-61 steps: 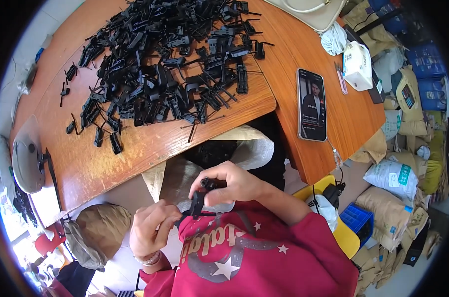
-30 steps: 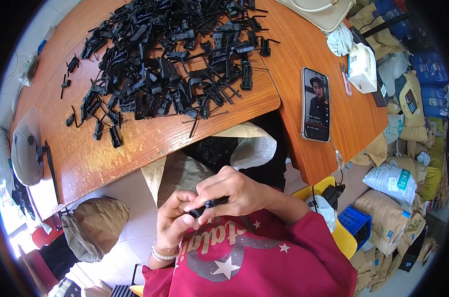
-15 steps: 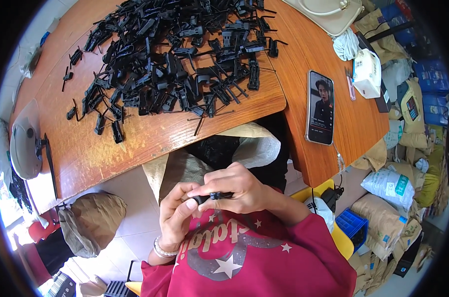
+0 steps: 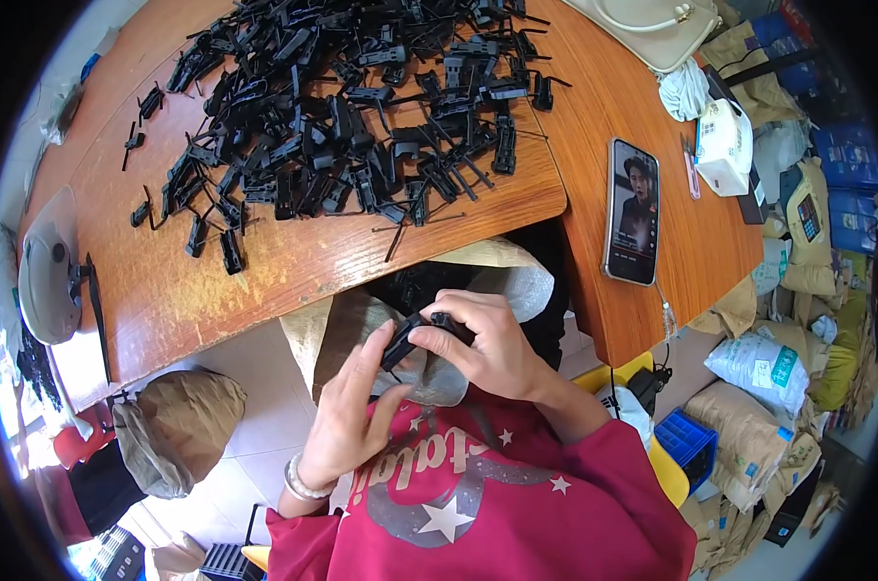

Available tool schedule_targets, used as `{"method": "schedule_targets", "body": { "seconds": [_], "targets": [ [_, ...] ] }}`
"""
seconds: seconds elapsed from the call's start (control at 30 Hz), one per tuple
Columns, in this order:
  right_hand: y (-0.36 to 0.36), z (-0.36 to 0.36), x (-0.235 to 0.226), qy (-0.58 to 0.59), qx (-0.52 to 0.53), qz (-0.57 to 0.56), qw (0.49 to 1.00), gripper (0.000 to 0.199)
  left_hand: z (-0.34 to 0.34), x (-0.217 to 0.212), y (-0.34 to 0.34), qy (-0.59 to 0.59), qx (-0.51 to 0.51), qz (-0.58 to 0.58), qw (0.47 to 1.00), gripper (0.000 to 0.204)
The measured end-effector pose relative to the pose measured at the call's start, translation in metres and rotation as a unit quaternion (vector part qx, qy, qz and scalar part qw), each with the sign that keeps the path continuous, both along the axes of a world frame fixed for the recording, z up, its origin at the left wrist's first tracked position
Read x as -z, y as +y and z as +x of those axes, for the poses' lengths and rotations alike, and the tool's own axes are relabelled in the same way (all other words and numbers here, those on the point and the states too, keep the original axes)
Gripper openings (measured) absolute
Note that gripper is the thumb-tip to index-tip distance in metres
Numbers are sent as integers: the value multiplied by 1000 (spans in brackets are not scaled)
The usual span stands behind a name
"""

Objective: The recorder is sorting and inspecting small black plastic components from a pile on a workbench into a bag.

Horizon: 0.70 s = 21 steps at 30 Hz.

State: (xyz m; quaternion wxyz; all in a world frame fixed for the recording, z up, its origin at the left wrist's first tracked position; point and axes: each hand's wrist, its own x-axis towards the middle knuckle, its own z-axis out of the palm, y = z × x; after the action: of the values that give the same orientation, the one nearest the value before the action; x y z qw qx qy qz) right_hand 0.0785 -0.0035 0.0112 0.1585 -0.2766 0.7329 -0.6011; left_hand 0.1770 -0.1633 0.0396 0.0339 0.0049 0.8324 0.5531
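My right hand (image 4: 482, 344) pinches a black plastic part (image 4: 401, 346) between thumb and fingers, above the mouth of a sack. The part is tilted, and a thin piece sticks out from its lower end. My left hand (image 4: 354, 407) is open beside it, thumb apart from the stretched fingers. Its fingertips are at the part's left side; whether they touch it I cannot tell. Beneath the hands, the woven sack (image 4: 529, 283) stands open, with black pieces visible inside. A large heap of similar black plastic parts (image 4: 313, 145) lies on the wooden table (image 4: 264, 290).
A phone (image 4: 632, 213) with a lit screen rests on the table's right section, near a white box (image 4: 723, 145) and a cream handbag (image 4: 652, 34). A grey helmet (image 4: 51, 276) sits at the left edge. Packed bags (image 4: 744, 441) and a blue crate (image 4: 686, 447) stand at the right.
My left hand has opened and drawn its thumb away from the part. My right hand has shifted slightly up and right, and the part now shows more fully.
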Motion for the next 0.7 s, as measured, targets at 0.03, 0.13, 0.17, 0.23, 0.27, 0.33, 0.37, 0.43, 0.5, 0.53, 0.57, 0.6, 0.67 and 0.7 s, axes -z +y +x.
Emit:
{"method": "schedule_targets", "body": {
  "seconds": [0.03, 0.13, 0.17, 0.23, 0.27, 0.33, 0.37, 0.43, 0.5, 0.53, 0.57, 0.6, 0.67, 0.7],
  "targets": [
    [-1, 2, 0, 0, 0, 0, 1000, 21, -2, -1, 0, 58, 16, -143, 988, 53],
    [-2, 5, -2, -44, -36, 28, 998, 23, -6, 7, -3, 180, 19, -228, 957, 49],
    [-2, 5, -3, -106, -32, 23, 994, 22, -8, 6, -4, 194, 38, -235, 952, 49],
    [-2, 5, -2, -228, -28, 13, 973, 24, -12, -5, -14, 116, 79, -126, 982, 54],
    [1, 4, -2, -280, -34, 14, 959, 25, -12, -7, -16, 91, 89, -62, 990, 55],
    [1, 3, -3, -283, -42, 14, 958, 24, -8, -3, -14, 139, 84, -137, 977, 55],
    [1, 4, -5, -285, -45, 14, 957, 24, -6, 1, -11, 173, 73, -179, 966, 54],
    [-2, 6, -6, -283, -53, 28, 957, 25, -7, 7, -5, 221, 45, -227, 947, 49],
    [-5, 12, -4, -134, -10, 6, 991, 28, -8, 12, -2, 251, -6, -257, 933, 44],
    [-6, 13, -7, -136, -16, 5, 991, 28, -10, 14, -2, 258, -20, -234, 937, 39],
    [-6, 14, -13, -138, -6, 31, 990, 29, -11, 13, -2, 255, -24, -238, 937, 39],
    [-7, 15, -16, -139, 4, 57, 989, 31, -12, 13, -2, 234, -16, -229, 945, 38],
    [-9, 18, -13, -131, 21, 43, 990, 29, -16, 18, 0, 216, -9, -202, 955, 35],
    [-9, 20, -10, -103, 32, 53, 993, 29, -17, 20, -1, 215, -12, -204, 955, 35]
  ]
}}
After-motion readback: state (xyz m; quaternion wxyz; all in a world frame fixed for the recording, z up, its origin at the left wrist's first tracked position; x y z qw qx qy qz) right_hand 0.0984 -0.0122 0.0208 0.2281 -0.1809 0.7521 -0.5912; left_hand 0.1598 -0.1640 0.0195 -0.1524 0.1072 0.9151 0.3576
